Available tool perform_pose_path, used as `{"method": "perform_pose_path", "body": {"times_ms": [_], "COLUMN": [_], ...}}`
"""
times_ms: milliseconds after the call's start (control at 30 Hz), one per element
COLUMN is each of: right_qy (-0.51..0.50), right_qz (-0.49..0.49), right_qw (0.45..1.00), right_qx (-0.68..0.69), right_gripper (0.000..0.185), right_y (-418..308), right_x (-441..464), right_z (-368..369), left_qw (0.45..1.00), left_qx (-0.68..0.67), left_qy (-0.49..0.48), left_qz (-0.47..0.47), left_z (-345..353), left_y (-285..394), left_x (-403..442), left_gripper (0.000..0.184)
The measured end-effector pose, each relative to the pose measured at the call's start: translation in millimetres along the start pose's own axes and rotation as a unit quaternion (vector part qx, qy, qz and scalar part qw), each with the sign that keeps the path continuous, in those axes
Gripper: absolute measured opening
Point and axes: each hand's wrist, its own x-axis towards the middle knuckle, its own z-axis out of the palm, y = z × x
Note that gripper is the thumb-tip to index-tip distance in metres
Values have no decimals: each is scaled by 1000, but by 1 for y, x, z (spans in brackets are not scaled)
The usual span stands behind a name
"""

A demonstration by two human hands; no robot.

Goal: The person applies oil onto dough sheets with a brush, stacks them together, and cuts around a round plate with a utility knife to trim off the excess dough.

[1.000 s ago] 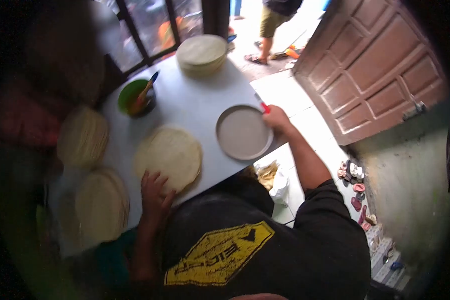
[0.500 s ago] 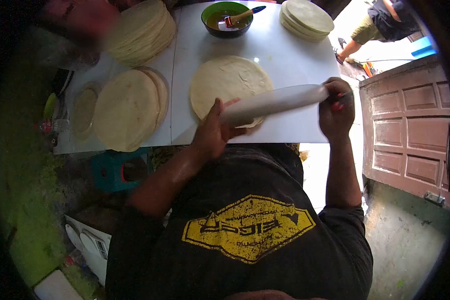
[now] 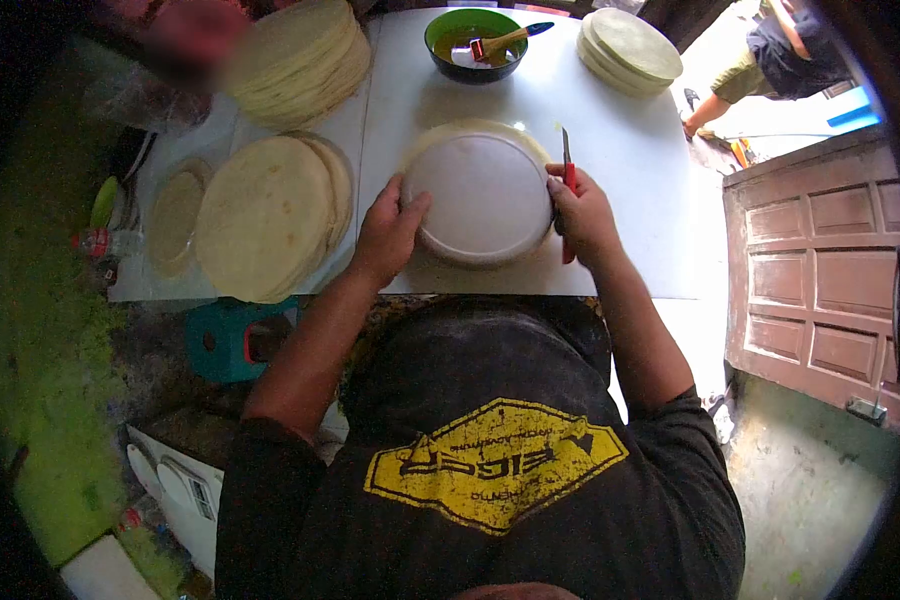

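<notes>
Stacks of thin, round, pale flatbreads (image 3: 265,215) are flanking a green-and-black bowl (image 3: 475,73) and wooden-handled brush (image 3: 516,37). Between my hands, a round grey pan (image 3: 480,200) is mostly hiding another pale flatbread (image 3: 450,130); my left hand (image 3: 390,232) is gripping one edge, my right hand (image 3: 587,217) the other plus a red-handled knife (image 3: 569,178).

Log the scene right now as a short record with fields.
Left hand: grips a round pan by its edge
Right hand: holds a red-handled knife, against the pan's other edge
Under pan: flat round, edge showing; contact unclear
Beyond pan: bowl holding a brush
Far right: stack of rounds
</notes>
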Motion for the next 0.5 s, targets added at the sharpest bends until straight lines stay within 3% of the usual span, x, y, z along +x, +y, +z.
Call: {"method": "perform_pose_path", "body": {"times_ms": [67, 167, 200, 267, 300, 367, 500], "right_qy": [16, 11, 11, 3, 3, 11, 22], "right_qz": [2, -5, -4, -25, -23, -73, -44], "right_qw": [998, 985, 985, 980, 980, 966, 963], "right_qx": [-55, -171, -171, -199, -199, -248, -266], "right_gripper": [29, 33, 33, 32, 32, 32, 31], "right_y": [-2, 1, 0, -1, 0, 3, -4], "right_x": [14, 31, 31, 31, 32, 34, 32], "right_z": [-5, -8, -8, -6, -6, -4, 0], "left_qw": [983, 974, 974, 926, 926, 899, 875], "left_qx": [167, 203, 202, 375, 375, 421, 468], "left_qy": [-41, -94, -95, -44, -44, -37, -24], "left_qz": [57, 29, 29, 16, 14, 115, 123], "left_z": [-8, -5, -5, -5, -5, -7, -8], "left_y": [-6, 20, 20, 18, 15, 6, -8], "left_x": [12, 9, 9, 9, 9, 11, 12], "left_gripper": [54, 64, 64, 71, 71, 77, 86]}}
